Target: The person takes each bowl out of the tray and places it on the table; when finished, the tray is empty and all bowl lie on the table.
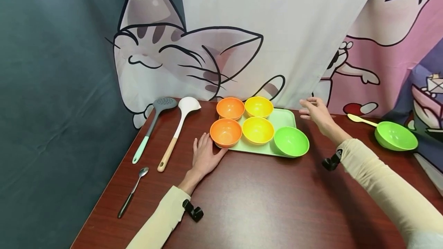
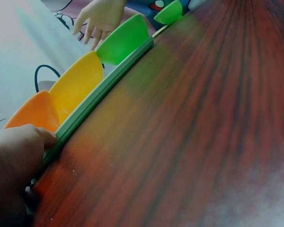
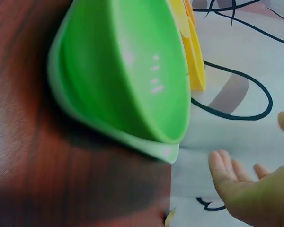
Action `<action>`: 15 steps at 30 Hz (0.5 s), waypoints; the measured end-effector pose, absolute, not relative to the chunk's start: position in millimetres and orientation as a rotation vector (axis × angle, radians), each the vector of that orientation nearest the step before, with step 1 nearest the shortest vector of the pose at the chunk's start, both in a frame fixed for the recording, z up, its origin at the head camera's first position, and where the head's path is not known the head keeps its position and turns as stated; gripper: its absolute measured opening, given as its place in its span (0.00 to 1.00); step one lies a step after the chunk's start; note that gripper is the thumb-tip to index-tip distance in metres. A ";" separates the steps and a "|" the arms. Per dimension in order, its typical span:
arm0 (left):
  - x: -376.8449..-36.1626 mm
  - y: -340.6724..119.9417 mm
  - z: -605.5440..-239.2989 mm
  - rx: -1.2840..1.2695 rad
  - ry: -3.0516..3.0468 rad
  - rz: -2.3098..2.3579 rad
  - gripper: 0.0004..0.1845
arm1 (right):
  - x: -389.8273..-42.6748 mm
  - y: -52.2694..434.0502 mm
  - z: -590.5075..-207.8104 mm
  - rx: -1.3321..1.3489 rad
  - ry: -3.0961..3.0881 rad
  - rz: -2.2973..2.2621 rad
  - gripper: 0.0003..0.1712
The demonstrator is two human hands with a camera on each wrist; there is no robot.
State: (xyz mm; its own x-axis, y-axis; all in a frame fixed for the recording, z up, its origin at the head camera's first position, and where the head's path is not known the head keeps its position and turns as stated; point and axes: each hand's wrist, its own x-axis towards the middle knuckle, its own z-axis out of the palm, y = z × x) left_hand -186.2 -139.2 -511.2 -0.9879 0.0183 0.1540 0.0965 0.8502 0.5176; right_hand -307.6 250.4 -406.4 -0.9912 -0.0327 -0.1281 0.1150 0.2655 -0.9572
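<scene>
**Bowls on a tray, both hands at its edges**

A dark red wood-grain tabletop (image 1: 263, 199) stood before a hung cloth printed with a large cartoon cat (image 1: 180, 57). On it lay a pale green tray (image 1: 282, 120) carrying five plastic bowls: two orange bowls (image 1: 225, 131) on the left, two yellow bowls (image 1: 257, 129) in the middle, and a green bowl (image 1: 291, 141) at the near right corner, sitting over the tray's rim. The tray and bowls looked like light, stiff plastic, smooth and likely slippery; the bowls were loose, so a tilt would probably slide them. The tray's raised rim at its two short ends seemed the best hold, kept level.

The left hand (image 1: 204, 156) lay flat on the tabletop with straight fingers, its fingertips touching the tray's near left edge beside the front orange bowl; the left wrist view showed the same contact. The right hand (image 1: 316, 112) hovered at the tray's far right corner, fingers spread and relaxed, gripping nothing; whether it brushed the rim could not be told.

To the left lay a grey slotted spoon (image 1: 154, 124), a white ladle (image 1: 180, 126) and a metal spoon (image 1: 133, 191). Far right sat another green bowl (image 1: 396, 136) with a pale yellow spoon (image 1: 360, 119) beside it.
</scene>
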 end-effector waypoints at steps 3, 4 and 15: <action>-186.5 -139.0 -511.4 -0.100 -2.884 -0.815 0.47 | -311.8 245.2 -404.0 0.078 2.380 -1.768 0.52; -186.6 -139.0 -511.5 -0.102 -2.883 -0.814 0.46 | -312.9 243.6 -403.2 0.082 2.384 -1.745 0.54; -185.0 -141.4 -510.5 -0.080 -2.898 -0.825 0.47 | -327.6 223.8 -400.2 0.084 2.389 -1.660 0.56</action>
